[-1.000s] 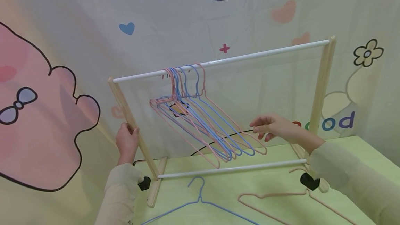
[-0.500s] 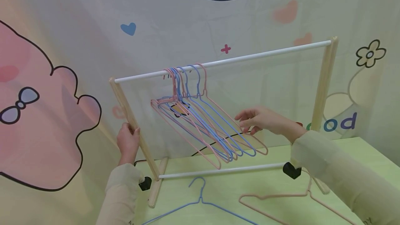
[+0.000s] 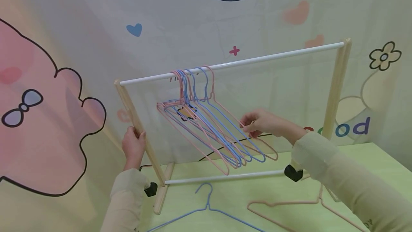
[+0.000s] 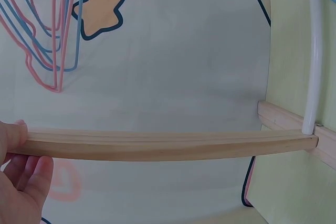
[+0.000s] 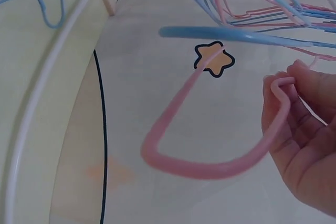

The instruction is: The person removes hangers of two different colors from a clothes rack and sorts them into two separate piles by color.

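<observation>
Several pink and blue hangers hang bunched on the white top rail (image 3: 273,57) of a wooden-framed clothes rack, left of its middle. With thumb and fingers, my right hand (image 3: 262,122) pinches the sloping arm of the rightmost pink hanger (image 3: 213,85). In the right wrist view, the fingertips sit at the notch of this pink hanger (image 5: 205,170), whose looped end curves toward the camera. A blue hanger (image 5: 220,34) hangs just beside it. On the left, my left hand (image 3: 133,146) grips the rack's wooden side post (image 4: 157,148), thumb on one side and fingers on the other.
On the light green table lie a blue hanger (image 3: 208,205) in front of the rack and a pink hanger (image 3: 289,202) to its right, partly behind my right sleeve. A white lower bar (image 3: 225,178) joins the rack's feet. A printed cloth hangs behind.
My right hand has moved left to the rightmost pink hanger and now pinches it. The left hand has stayed on the post, and the hangers hang much as before.
</observation>
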A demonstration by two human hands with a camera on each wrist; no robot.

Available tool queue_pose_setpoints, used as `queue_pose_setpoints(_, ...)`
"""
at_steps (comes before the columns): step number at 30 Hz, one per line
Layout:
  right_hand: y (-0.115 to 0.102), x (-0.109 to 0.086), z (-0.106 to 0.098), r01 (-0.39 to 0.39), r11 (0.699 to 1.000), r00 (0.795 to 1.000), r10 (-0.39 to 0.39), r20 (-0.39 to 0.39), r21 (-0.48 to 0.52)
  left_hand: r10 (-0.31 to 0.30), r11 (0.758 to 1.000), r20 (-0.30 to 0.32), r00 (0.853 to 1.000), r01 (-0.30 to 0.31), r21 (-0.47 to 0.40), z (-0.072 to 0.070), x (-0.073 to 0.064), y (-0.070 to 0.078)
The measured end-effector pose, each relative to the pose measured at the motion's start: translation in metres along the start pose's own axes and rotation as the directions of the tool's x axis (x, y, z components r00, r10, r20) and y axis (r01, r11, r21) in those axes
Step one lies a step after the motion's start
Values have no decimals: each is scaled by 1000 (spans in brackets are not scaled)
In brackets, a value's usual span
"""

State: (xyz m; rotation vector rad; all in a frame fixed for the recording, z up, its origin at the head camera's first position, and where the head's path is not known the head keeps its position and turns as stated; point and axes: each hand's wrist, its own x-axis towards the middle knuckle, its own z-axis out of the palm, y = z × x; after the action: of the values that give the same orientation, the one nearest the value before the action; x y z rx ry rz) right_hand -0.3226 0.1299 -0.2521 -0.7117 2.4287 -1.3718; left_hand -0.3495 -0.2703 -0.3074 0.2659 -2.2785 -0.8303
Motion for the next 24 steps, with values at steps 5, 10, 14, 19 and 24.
queue_pose_setpoints(5,-5,-6,-9,20,999,998,-22,-55,-32,2,1000,4,1000,-2,4,1,0,0)
queue_pose_setpoints(10,-4,-16,-19,27,999,996,-31,-81,-45,8,1000,-2,1000,-8,6,1,1,-1)
queue_pose_setpoints(14,0,-27,-27,14,998,996,-20,-86,-65,9,1000,0,1000,-9,-1,0,0,0)
queue_pose_setpoints(19,8,-44,-39,-2,994,994,-11,-113,-109,1,1000,12,1000,-1,-11,0,-1,1)
queue_pose_setpoints(24,16,-62,-51,-17,990,991,-2,-135,-140,-1,1000,7,1000,1,-18,0,-1,1)
